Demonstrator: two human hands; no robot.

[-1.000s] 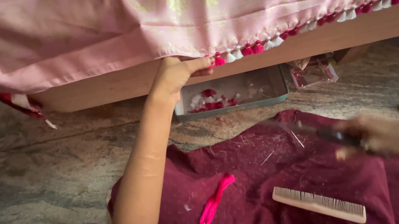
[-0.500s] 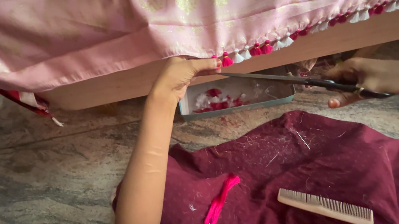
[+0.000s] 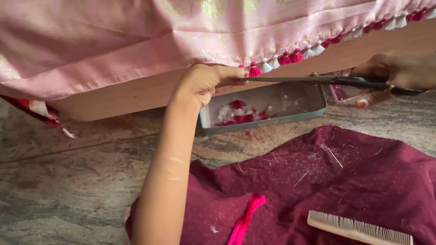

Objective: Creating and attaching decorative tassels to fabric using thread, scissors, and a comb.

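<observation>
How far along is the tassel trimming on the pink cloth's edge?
Done: red and white clippings already lie in the tray. In hand: the left hand pinches a tassel while the right hand brings the scissors to it. Left: the row of tassels to the right looks untrimmed.

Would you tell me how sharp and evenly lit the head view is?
Head view: soft daylight, no glare; the left hand, scissors and comb are sharp; the right hand is slightly soft; it is dim under the pink cloth.
</observation>
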